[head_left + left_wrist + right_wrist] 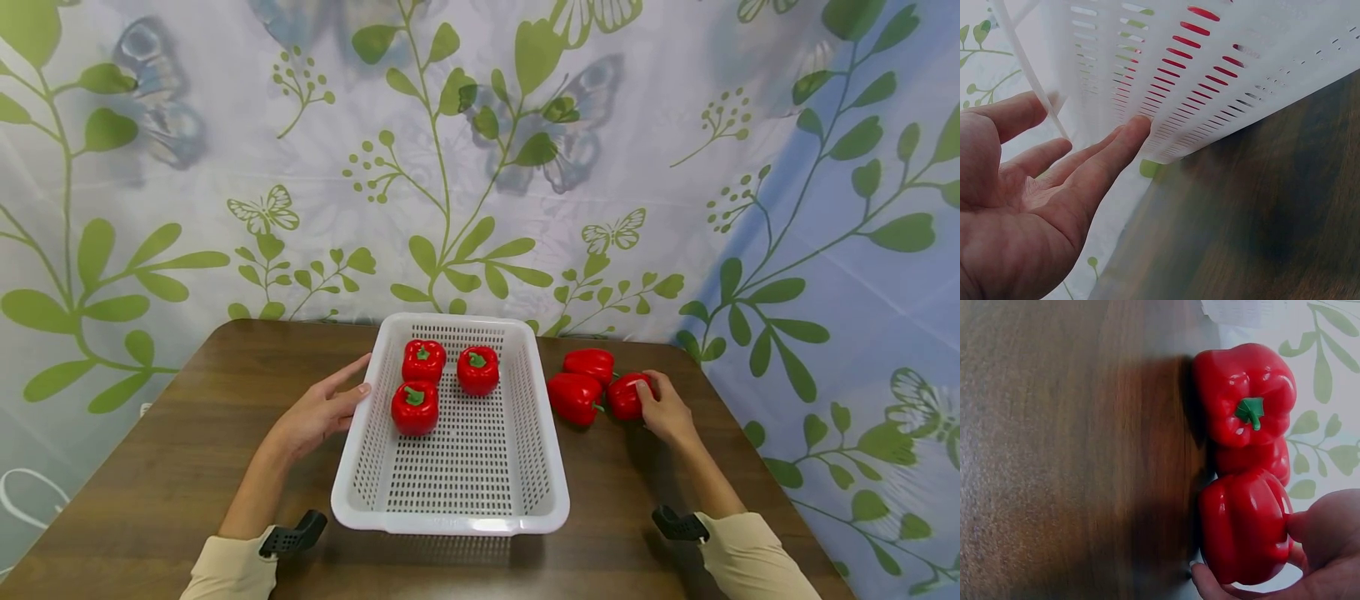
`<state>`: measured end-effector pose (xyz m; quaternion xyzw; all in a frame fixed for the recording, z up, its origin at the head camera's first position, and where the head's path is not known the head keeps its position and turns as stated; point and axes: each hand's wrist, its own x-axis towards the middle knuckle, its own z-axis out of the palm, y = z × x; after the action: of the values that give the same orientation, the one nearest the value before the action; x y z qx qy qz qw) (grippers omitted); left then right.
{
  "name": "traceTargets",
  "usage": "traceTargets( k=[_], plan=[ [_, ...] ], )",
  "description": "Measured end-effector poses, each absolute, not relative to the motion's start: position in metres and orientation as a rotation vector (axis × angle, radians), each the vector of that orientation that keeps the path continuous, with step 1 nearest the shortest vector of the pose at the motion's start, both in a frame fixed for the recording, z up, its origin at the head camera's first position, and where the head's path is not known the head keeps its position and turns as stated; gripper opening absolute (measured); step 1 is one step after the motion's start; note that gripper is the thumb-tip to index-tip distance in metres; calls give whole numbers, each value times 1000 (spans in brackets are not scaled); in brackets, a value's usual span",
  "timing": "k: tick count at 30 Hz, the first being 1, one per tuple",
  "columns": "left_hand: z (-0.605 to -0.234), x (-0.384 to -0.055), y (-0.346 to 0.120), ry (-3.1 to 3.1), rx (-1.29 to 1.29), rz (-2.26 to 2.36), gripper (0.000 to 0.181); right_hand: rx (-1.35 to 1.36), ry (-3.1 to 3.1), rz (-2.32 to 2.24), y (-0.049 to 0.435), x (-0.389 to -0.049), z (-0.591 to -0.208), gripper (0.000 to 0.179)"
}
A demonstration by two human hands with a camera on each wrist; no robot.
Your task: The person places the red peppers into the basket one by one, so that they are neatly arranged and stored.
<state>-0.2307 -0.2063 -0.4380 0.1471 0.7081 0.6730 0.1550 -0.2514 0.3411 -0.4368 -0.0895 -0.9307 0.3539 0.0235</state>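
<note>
Head view: a wooden surface (165, 467) fills the lower half of the frame, before a hanging cloth (300, 167) printed with green leaves and butterflies. At centre is a white perforated basket (450, 523). Three red peppers (415, 412) stand inside it with green stems up: two at the upper left of the basket, touching or nearly so, one to their right. Three loose peppers (575, 398) lie close together on the surface, right of the basket. The person's right hand (666, 410), right of centre, has its thumb and fingers clamped on the rightmost loose one. The left hand (318, 417), left of centre, has its thumb and fingers apart, touching the basket's left rim.

Left wrist view: the hand fills the lower left, fingers extended and spread. One digit reaches the rim at upper left; a fingertip meets the slotted outer wall near the middle. Red shows through the slots at top centre.

Right wrist view: the gripped pepper is at lower right, thumb on its right side, a fingertip at its lower left. Above it, the other two loose peppers overlap, the uppermost showing its green stem.
</note>
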Motion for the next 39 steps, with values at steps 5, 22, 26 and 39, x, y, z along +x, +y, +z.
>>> traceTargets(
  k=[5,22,26,39],
  plan=[
    [-438,-230,-206,2038,418,1926,66,-286,-2887,1030,342,-251,-436,53],
    [-440,-230,-207,2033,406,1934,66,-288,-2729,956,341,-242,-435,60],
    [-440,-229,-207,2037,397,1934,66,-300,-2724,986,339,-239,-432,67],
    [-438,-229,-207,2033,416,1932,66,-313,-2829,921,338,-239,-426,76]
  ],
)
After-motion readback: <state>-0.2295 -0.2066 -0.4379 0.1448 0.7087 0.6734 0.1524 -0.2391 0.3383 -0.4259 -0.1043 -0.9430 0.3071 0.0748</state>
